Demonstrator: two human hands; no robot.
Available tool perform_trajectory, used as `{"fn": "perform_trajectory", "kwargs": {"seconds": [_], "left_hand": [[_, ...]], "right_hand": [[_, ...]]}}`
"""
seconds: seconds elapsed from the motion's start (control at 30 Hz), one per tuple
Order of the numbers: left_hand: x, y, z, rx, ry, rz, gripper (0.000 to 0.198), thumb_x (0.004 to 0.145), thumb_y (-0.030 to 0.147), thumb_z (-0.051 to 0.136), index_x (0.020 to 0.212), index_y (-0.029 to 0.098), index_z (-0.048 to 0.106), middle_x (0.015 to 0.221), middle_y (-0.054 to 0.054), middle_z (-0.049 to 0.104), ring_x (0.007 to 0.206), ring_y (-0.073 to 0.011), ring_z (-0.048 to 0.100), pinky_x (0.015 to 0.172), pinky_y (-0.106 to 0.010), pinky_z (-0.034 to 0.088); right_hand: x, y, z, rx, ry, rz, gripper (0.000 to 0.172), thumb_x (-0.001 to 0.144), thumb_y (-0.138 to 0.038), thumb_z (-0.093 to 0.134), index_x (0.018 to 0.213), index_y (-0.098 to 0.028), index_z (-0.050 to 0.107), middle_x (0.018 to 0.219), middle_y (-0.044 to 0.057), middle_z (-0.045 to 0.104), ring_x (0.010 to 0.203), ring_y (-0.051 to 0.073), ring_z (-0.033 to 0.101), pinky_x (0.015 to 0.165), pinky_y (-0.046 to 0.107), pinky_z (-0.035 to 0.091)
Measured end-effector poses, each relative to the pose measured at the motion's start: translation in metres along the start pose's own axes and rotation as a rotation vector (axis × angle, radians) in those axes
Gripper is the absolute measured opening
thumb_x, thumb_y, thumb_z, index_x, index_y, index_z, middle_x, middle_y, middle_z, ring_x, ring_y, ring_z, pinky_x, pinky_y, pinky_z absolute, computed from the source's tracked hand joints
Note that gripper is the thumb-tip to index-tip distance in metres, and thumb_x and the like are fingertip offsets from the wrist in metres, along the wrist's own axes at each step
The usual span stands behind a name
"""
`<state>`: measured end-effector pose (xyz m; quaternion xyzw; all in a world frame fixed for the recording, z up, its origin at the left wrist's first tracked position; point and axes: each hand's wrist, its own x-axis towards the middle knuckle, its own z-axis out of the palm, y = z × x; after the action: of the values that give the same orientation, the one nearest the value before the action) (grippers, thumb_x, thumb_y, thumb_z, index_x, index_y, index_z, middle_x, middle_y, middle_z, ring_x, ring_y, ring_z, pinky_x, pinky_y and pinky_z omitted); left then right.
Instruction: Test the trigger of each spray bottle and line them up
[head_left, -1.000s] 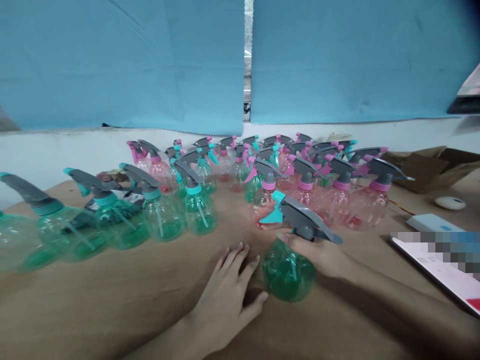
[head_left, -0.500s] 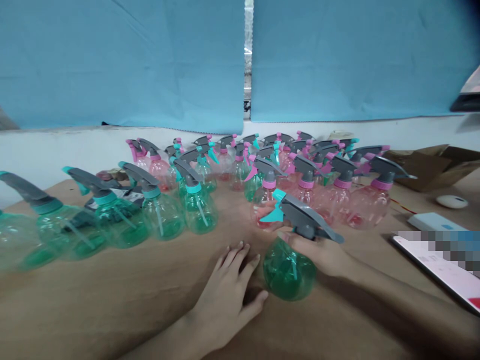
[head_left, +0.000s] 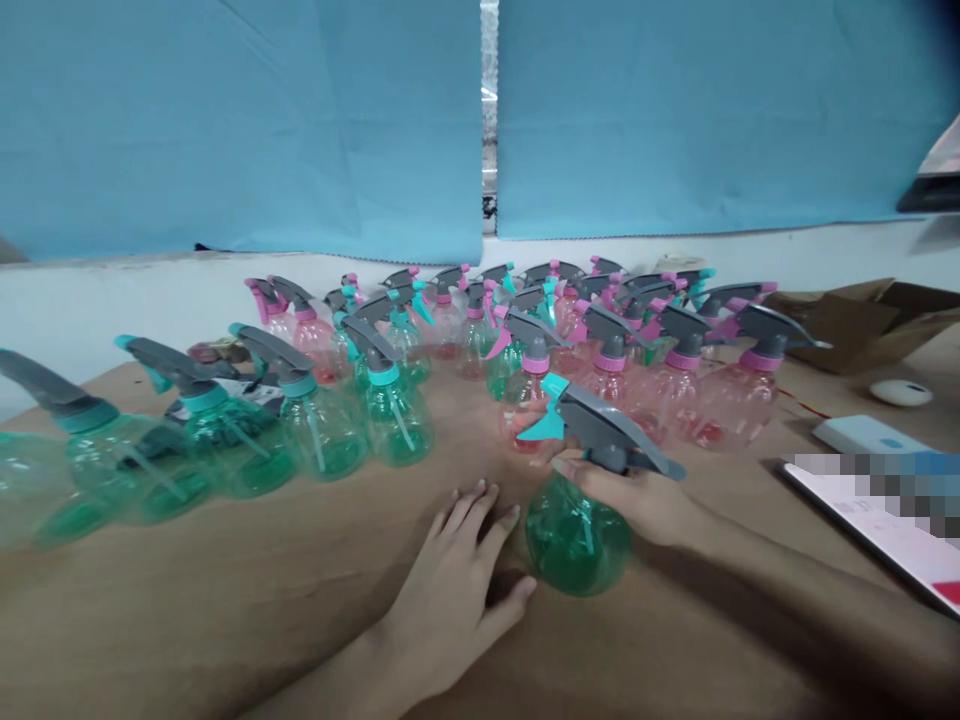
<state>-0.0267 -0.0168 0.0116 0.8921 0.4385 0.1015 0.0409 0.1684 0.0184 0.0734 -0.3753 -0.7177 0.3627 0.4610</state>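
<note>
My right hand (head_left: 634, 497) wraps round the neck of a green spray bottle (head_left: 577, 545) with a grey head and a turquoise trigger. The bottle is upright, with green liquid low inside. Just left of it, my left hand (head_left: 466, 585) lies on the wooden table (head_left: 247, 610), fingers spread and holding nothing. To the left stands a row of green spray bottles, the nearest one (head_left: 397, 425) with its tube showing. Behind my right hand is a row of pink spray bottles, among them one (head_left: 739, 400) at the right end. My right fingertips are partly hidden by the bottle.
More pink and green spray bottles crowd the back, such as a pink one (head_left: 313, 345). On the right are a phone (head_left: 855, 510), a white box (head_left: 870, 437), a white mouse-like object (head_left: 900, 393) and an open cardboard box (head_left: 847, 325). Blue cloth (head_left: 247, 120) hangs behind.
The camera view has shifted very slightly. Both hands and the held spray bottle keep practically the same places.
</note>
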Motion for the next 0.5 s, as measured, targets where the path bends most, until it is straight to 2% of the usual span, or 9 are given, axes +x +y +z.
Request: {"fn": "perform_trajectory", "kwargs": {"seconds": [0.13, 0.33, 0.5], "left_hand": [[0.0000, -0.0006, 0.0009, -0.002, 0.005, 0.003, 0.052, 0.086, 0.040, 0.050, 0.131, 0.015, 0.040, 0.139, -0.014, 0.035, 0.128, -0.0303, 0.028, 0.100, -0.050, 0.027], [-0.0018, -0.0009, 0.0024, -0.008, 0.032, -0.001, 0.051, 0.086, 0.041, 0.050, 0.130, 0.017, 0.041, 0.139, -0.013, 0.035, 0.126, -0.0312, 0.030, 0.099, -0.051, 0.029], [-0.0012, -0.0007, 0.0010, 0.006, 0.018, -0.001, 0.052, 0.085, 0.041, 0.050, 0.130, 0.016, 0.041, 0.139, -0.014, 0.035, 0.127, -0.0310, 0.029, 0.099, -0.050, 0.029]], "right_hand": [[0.0007, -0.0027, -0.0006, -0.010, -0.018, -0.007, 0.016, 0.071, -0.024, 0.050, 0.081, -0.023, 0.063, 0.063, -0.001, 0.057, 0.056, 0.013, 0.052, 0.056, 0.026, 0.046], [0.0007, -0.0022, 0.0008, 0.005, -0.011, 0.012, 0.024, 0.072, -0.027, 0.051, 0.093, -0.022, 0.061, 0.060, -0.003, 0.053, 0.055, 0.012, 0.050, 0.052, 0.024, 0.044], [-0.0001, 0.0011, 0.0005, 0.006, 0.010, 0.071, 0.017, 0.069, -0.027, 0.051, 0.082, -0.021, 0.061, 0.060, -0.003, 0.049, 0.053, 0.010, 0.047, 0.051, 0.023, 0.042]]}}
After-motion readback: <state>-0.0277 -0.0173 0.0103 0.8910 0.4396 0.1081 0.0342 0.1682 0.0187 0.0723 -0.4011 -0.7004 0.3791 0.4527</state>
